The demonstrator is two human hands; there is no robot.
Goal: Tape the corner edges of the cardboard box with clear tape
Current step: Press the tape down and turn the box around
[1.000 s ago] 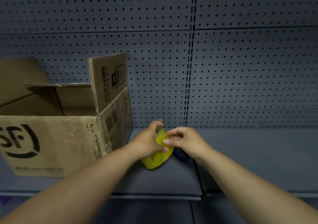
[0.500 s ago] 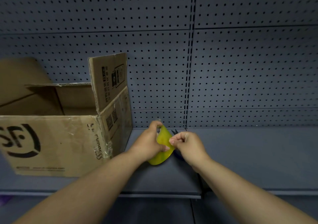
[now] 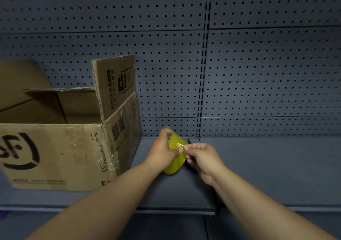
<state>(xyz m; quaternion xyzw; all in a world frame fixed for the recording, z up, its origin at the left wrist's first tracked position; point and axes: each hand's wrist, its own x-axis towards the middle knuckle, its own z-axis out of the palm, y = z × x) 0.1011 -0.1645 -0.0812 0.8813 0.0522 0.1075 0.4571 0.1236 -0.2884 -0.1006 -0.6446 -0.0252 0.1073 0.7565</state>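
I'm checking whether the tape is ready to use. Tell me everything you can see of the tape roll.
The tape roll is a glossy, yellow-green, translucent-looking ring, tilted. The left hand grips it from the left and over its top, holding it over the grey shelf, right of the cardboard box and apart from it. The right hand pinches its loose end, a short clear strip peeled from the roll's upper part.

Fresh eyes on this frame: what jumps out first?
The yellow-green tape roll at centre, gripped by the left hand while the right hand pinches its loose end. Next, the open cardboard box on the left of the grey shelf, one flap upright, clear tape already wrinkled on its near right corner. Behind all runs a pegboard wall.
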